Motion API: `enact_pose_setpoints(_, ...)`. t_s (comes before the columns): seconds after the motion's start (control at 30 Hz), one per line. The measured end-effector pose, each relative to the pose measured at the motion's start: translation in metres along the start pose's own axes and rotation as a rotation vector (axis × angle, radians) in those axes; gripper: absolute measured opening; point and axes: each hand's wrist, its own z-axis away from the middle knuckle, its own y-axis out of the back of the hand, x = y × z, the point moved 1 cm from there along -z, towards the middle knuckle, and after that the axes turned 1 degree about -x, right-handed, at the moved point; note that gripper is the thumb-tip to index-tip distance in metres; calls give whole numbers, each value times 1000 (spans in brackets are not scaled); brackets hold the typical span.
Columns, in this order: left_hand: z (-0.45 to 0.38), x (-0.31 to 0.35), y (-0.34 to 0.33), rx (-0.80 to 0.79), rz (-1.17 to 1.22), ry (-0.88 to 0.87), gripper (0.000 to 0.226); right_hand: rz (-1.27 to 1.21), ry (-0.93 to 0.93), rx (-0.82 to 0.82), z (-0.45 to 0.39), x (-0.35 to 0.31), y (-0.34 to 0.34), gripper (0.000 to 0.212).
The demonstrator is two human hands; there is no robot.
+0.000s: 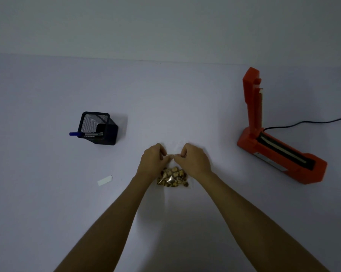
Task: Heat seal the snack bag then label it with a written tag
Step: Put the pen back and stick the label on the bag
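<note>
Snack bag lies mid-surface, both hands' fingers pinching its open top flat; best keep that edge smooth and crumb-free before carrying it toward the open sealer at three o'clock.

Clear glossy plastic for the snack bag. Black metal mesh for the pen holder. Orange matt plastic on the heat sealer. White paper tag; smooth matt bench.
</note>
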Motion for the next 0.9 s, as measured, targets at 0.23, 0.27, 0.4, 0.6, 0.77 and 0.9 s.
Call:
enact_pose_setpoints(0.23, -2, -2, 1, -7, 63, 12, 18, -51, -38, -50, -6, 3, 5, 21)
enact_pose_setpoints(0.27, -3, -2, 2, -12, 69, 15, 16, -74, -42, -57, -8, 5, 8, 18)
enact_pose_setpoints(0.4, -4, -3, 3, -23, 75, 20, 11, -123, -22, -66, -12, 9, 15, 14)
enact_pose_setpoints(0.6, -7, -4, 0, -1, 49, 48, 13, -22, -16, -52, -9, -1, 8, 36)
enact_pose_setpoints(0.77, -9, -4, -2, 2, 66, 74, 13, -95, -67, -73, -15, 3, 14, 20)
enact_pose_setpoints(0.9, -9, -3, -1, -1, 77, 81, 14, -97, -61, -64, -15, 1, 15, 21)
